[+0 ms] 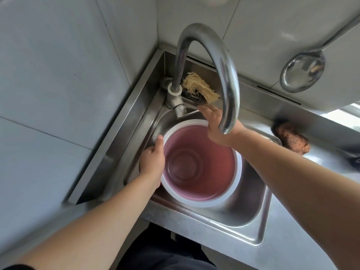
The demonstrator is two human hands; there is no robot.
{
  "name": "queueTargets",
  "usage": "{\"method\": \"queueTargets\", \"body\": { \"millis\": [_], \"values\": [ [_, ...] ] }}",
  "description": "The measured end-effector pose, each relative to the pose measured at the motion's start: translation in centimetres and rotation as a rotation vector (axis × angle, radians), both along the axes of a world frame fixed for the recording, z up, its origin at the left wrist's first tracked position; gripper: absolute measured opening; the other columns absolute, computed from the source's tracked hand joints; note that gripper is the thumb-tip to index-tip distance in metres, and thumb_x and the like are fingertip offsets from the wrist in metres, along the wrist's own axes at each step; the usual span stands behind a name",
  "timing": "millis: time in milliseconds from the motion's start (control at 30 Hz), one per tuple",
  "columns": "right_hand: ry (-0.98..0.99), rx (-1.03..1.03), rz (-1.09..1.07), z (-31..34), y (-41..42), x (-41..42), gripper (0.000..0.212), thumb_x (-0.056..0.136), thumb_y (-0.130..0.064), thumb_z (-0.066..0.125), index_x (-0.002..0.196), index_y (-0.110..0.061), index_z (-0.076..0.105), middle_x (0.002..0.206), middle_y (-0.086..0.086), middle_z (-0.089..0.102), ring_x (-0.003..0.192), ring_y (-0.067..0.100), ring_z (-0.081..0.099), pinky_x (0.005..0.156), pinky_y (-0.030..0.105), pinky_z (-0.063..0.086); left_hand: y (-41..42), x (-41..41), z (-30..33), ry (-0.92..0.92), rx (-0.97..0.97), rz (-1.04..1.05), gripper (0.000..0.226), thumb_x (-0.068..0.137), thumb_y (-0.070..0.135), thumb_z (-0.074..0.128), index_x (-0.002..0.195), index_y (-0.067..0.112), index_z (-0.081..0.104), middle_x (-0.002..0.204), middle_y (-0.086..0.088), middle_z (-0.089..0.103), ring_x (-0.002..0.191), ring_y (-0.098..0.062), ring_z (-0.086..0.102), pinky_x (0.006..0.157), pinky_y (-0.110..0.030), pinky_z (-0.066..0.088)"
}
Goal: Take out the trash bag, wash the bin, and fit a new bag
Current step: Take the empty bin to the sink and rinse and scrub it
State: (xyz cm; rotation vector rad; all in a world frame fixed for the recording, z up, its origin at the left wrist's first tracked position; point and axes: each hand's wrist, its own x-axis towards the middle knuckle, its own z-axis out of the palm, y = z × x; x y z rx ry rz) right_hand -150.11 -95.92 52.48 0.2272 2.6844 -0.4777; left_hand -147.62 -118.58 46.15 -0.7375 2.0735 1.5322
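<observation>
A stainless steel sink (pixel 251 217) fills the corner of a metal counter (pixel 292 240) against pale tiled walls (pixel 48 84), and everything else sits in relation to it. Standing upright inside its basin is the pink bin (pixel 200 164), round, ribbed on the inside, with a white rim, its mouth open toward the camera and no bag visible in it. A tall curved faucet (pixel 214 61) rises from the sink's far left corner and arches over the basin, its spout ending above the bin's far edge. Above the sink's right side a metal ladle (pixel 303 73) hangs on the wall. On the counter just right of the sink lies a brownish scrub pad (pixel 292 139). On the sink's back ledge, just beside the faucet base, rests a pale fibrous loofah (pixel 198 88) on top of a dark scourer (pixel 191 96). The left hand (pixel 153 158) holds the bin by its left rim, fingers curled around the outside and the thumb lying along the white edge. The right hand (pixel 214 125) is above the bin's far rim, just behind the spout, fingers straight and spread, gripping nothing.
</observation>
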Motion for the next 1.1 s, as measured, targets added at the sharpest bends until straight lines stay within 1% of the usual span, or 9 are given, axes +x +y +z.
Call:
{"method": "queueTargets", "body": {
  "millis": [100, 233, 300, 467, 533, 667, 767, 867, 1100],
  "values": [
    [-0.064, 0.056, 0.089, 0.3, -0.2, 0.6, 0.073, 0.083, -0.016, 0.051, 0.151, -0.032, 0.029, 0.147, 0.010, 0.047, 0.130, 0.033, 0.050, 0.101, 0.046, 0.049, -0.1, -0.1, 0.0, -0.013, 0.014, 0.015, 0.063, 0.079, 0.078, 0.050, 0.055, 0.020, 0.056, 0.061, 0.004, 0.056, 0.063, -0.020, 0.054, 0.062, -0.031, 0.041],
    [-0.204, 0.120, 0.236, 1.2, -0.2, 0.6, 0.090, 0.085, -0.047, 0.066, 0.156, -0.027, 0.013, 0.159, 0.009, 0.030, 0.144, 0.031, 0.032, 0.114, 0.044, 0.034, -0.2, -0.3, 0.0, -0.022, 0.020, 0.009, 0.061, 0.082, 0.076, 0.050, 0.065, 0.017, 0.059, 0.069, -0.002, 0.063, 0.068, -0.021, 0.060, 0.064, -0.031, 0.044],
    [-0.153, 0.091, 0.224, 1.9, -0.3, 0.7, 0.072, 0.093, -0.032, 0.056, 0.155, -0.026, 0.020, 0.156, 0.012, 0.036, 0.140, 0.033, 0.038, 0.111, 0.045, 0.038, -0.2, -0.4, 0.0, -0.033, 0.019, 0.004, 0.063, 0.080, 0.077, 0.050, 0.066, 0.017, 0.061, 0.070, -0.002, 0.065, 0.069, -0.022, 0.062, 0.065, -0.032, 0.046],
    [-0.041, 0.001, 0.052, 2.0, -0.1, 2.1, 0.054, 0.091, -0.009, 0.047, 0.144, -0.021, 0.043, 0.135, 0.003, 0.055, 0.105, 0.026, 0.059, 0.085, 0.036, 0.051, 0.1, -0.3, 0.2, -0.036, 0.006, -0.026, 0.064, 0.081, 0.077, 0.049, 0.067, 0.016, 0.062, 0.072, -0.003, 0.066, 0.071, -0.023, 0.062, 0.065, -0.032, 0.046],
    [0.041, -0.004, -0.025, 1.4, 0.5, 3.2, 0.056, 0.087, -0.006, 0.047, 0.141, -0.023, 0.045, 0.122, -0.003, 0.054, 0.087, 0.020, 0.055, 0.067, 0.030, 0.044, 0.1, -0.3, 0.3, -0.038, -0.010, -0.035, 0.066, 0.081, 0.077, 0.048, 0.071, 0.015, 0.066, 0.079, -0.006, 0.070, 0.076, -0.024, 0.064, 0.065, -0.033, 0.047],
    [0.181, -0.048, -0.300, -0.4, 2.9, 7.5, 0.040, 0.091, -0.016, 0.051, 0.130, -0.015, 0.056, 0.127, 0.010, 0.062, 0.111, 0.031, 0.059, 0.086, 0.033, 0.047, 0.0, -0.4, 0.6, -0.064, -0.023, -0.049, 0.066, 0.083, 0.077, 0.046, 0.080, 0.015, 0.069, 0.087, -0.006, 0.071, 0.083, -0.023, 0.066, 0.068, -0.033, 0.048],
    [0.213, -0.125, -0.592, -1.8, 4.0, 13.0, 0.023, 0.096, -0.023, 0.048, 0.111, -0.014, 0.062, 0.107, 0.007, 0.069, 0.097, 0.030, 0.065, 0.085, 0.036, 0.051, 0.0, -0.4, 0.8, -0.082, -0.015, -0.048, 0.064, 0.084, 0.076, 0.047, 0.082, 0.016, 0.068, 0.089, -0.004, 0.070, 0.085, -0.022, 0.065, 0.067, -0.032, 0.047],
    [0.039, -0.061, -0.603, -3.7, 3.6, 18.4, 0.016, 0.093, -0.020, 0.048, 0.093, -0.010, 0.060, 0.093, 0.007, 0.067, 0.085, 0.029, 0.063, 0.074, 0.038, 0.051, 0.0, -0.3, 1.3, -0.085, -0.019, -0.047, 0.058, 0.085, 0.076, 0.048, 0.080, 0.021, 0.066, 0.087, 0.000, 0.069, 0.080, -0.016, 0.062, 0.061, -0.028, 0.044],
    [-0.339, -0.103, -0.428, -5.8, 0.7, 23.8, 0.022, 0.088, -0.017, 0.048, 0.097, -0.012, 0.067, 0.101, 0.005, 0.071, 0.095, 0.025, 0.064, 0.078, 0.030, 0.048, 0.3, -0.2, 1.9, -0.069, -0.069, -0.081, 0.053, 0.089, 0.074, 0.043, 0.071, 0.026, 0.057, 0.081, 0.009, 0.063, 0.073, -0.010, 0.057, 0.056, -0.026, 0.036]
  ]
}}
